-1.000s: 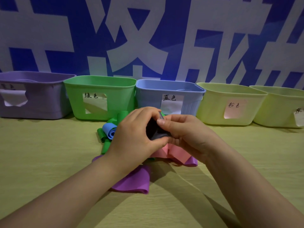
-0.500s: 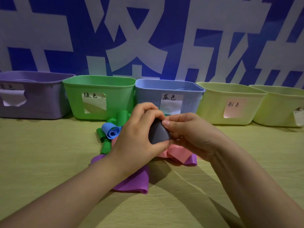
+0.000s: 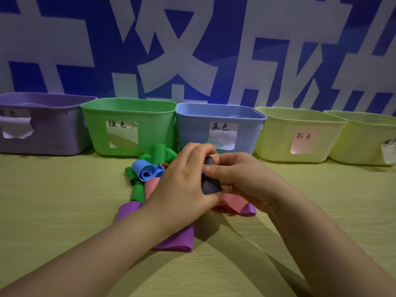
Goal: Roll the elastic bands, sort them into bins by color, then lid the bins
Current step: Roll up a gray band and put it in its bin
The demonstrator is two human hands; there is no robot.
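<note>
Barely started: left hand and right hand both pinched the grey band, part-rolled, just above the loose pile before the bins. Looked like sorting and lidding all remained.

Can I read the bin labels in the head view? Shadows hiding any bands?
Head view: dim, bluish, sharp; green bin and blue bin labels legible, far-right bin label cropped by the edge; forearm shadows darken the table beside the purple band.
</note>
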